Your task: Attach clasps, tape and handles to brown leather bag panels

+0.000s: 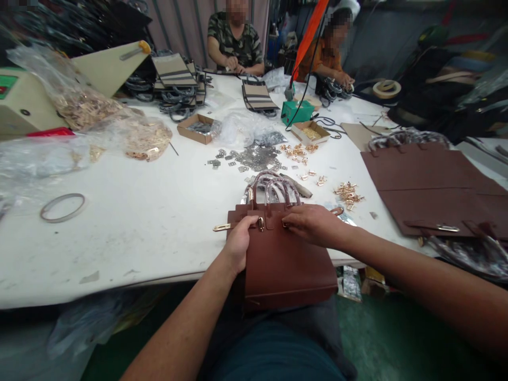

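- Brown leather-look handbag (289, 270) sits at the near edge of the white table (130, 233), lower part overhanging toward the lap.
- Left hand (238, 246) closes on its upper left side, thumb on top; fingers underneath hidden.
- Right hand (313, 225) has fingertips pinched nearly shut on a small gold metal fitting (284, 224); exact contact partly hidden.
- Risk: bag tips or slides lapward if the left hand loosens, because of the overhang.
- Risk: fitting slips or twists; it is tiny and mostly covered by fingertips.
- Risk: pushing the bag forward scatters the loose grey metal plates (257, 157) just beyond its plastic-wrapped handles (273, 185).
- Open cardboard box, left (204, 138): dark grey pieces.
- Open cardboard box, right (311, 142): small gold-coloured pieces.
- Clear plastic bag (148, 135): gold-coloured pieces, type unclear.
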`<state>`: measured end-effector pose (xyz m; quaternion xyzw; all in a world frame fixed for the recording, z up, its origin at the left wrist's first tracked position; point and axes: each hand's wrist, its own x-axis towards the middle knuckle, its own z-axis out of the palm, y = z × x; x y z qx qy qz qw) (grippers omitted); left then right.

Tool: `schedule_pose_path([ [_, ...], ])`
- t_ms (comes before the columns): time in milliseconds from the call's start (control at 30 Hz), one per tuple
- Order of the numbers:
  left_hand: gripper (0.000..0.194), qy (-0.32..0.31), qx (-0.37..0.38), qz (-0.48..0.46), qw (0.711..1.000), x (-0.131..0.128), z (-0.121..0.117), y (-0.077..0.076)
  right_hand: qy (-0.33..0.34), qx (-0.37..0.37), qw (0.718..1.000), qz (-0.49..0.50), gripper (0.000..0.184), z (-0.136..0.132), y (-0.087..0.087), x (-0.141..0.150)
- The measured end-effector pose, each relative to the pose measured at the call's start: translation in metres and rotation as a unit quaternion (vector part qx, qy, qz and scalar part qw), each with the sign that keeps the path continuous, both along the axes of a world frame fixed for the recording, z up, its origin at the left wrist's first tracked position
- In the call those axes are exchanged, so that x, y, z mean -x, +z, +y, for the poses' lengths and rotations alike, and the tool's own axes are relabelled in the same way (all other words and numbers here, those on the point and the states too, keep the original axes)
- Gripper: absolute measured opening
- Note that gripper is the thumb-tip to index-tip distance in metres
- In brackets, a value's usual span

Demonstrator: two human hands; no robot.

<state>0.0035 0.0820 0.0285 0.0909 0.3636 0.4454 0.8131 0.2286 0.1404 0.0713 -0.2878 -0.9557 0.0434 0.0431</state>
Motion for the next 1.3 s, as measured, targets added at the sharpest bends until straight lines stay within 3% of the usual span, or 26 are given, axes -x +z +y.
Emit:
schedule_pose_path([
  [267,0.034,0.000,0.002,-0.006,1.000,0.000,0.002,0.003,0.016,-0.039,0.998,-0.038,0.013,0.005,-0.002,0.002],
  [500,0.034,0.019,0.007,0.001,1.000,-0.002,0.002,0.006,0.014,-0.025,0.999,0.044,0.020,0.005,-0.014,-0.005],
  [667,0.036,0.038,0.029,-0.002,0.999,-0.006,-0.002,0.008,0.015,-0.031,0.998,0.052,0.021,-0.003,-0.015,-0.004],
  [1033,0.033,0.028,0.029,0.018,0.999,-0.004,0.002,0.003,0.083,-0.102,0.990,-0.055,0.020,0.004,-0.004,-0.004],
  [1300,0.031,0.040,0.045,0.011,0.998,-0.003,0.003,0.005,0.095,-0.086,0.991,-0.047,0.015,0.012,-0.005,0.002],
])
